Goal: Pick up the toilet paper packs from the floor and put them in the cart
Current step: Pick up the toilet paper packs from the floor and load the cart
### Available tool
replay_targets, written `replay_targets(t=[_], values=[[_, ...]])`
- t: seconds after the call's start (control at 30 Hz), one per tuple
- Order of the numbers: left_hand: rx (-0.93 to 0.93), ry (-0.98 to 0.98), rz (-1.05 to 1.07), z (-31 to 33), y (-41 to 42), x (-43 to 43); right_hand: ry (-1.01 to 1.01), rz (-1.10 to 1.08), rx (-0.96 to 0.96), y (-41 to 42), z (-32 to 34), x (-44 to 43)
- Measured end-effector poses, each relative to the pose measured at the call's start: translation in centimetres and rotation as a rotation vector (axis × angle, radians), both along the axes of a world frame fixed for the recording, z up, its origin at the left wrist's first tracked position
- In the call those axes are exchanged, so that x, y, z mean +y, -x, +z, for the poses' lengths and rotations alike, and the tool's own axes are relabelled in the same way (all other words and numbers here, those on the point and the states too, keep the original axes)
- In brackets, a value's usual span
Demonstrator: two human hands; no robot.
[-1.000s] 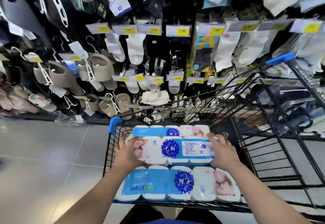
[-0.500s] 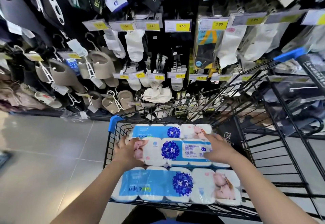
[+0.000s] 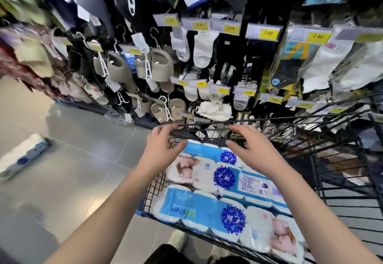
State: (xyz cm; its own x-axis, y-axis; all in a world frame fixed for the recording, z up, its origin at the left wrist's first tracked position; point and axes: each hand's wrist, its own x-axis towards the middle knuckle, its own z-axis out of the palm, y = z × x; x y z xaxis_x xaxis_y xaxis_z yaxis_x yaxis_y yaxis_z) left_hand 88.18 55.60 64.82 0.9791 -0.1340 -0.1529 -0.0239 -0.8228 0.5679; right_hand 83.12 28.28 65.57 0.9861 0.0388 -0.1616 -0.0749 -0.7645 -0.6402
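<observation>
A display rack [image 3: 207, 60] fills the far side, hung with white socks [image 3: 204, 50], black socks and packaged pairs [image 3: 290, 65]. Yellow price tags [image 3: 268, 33] run along its rails. To the left hang grey-beige slippers [image 3: 160, 65] on white hangers [image 3: 148, 65], with blurred clothing [image 3: 31, 52] beyond. The grey tiled floor [image 3: 68, 160] spreads below, glossy with reflections.

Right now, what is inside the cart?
The cart holds three toilet paper packs, the middle one resting on the other two. Whatever lies beneath them is covered. Both hands are open above.
</observation>
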Motion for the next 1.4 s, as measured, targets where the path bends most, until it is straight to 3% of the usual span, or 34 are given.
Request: replay_targets(t=[0.23,0.53,0.9,1.2,1.4], values=[[-0.302,0.236,0.106,7.5,0.9,5.7,-0.098,0.112,-0.218,-1.6,7.7,7.3],[-0.459,0.541,0.387,12.4,6.1,21.5,-0.401,0.178,-0.301,-1.9,14.6,22.6],[-0.585,0.507,0.724,15.0,16.0,46.4,-0.544,0.467,-0.269,-2.3,16.3,48.7],[-0.654,0.404,0.915,15.5,20.8,55.8,-0.684,0.639,-0.166,-4.0,16.2,62.8],[-0.649,0.338,1.033,15.5,19.5,60.8,-0.77,0.712,-0.112,-8.3,15.8,70.4]])
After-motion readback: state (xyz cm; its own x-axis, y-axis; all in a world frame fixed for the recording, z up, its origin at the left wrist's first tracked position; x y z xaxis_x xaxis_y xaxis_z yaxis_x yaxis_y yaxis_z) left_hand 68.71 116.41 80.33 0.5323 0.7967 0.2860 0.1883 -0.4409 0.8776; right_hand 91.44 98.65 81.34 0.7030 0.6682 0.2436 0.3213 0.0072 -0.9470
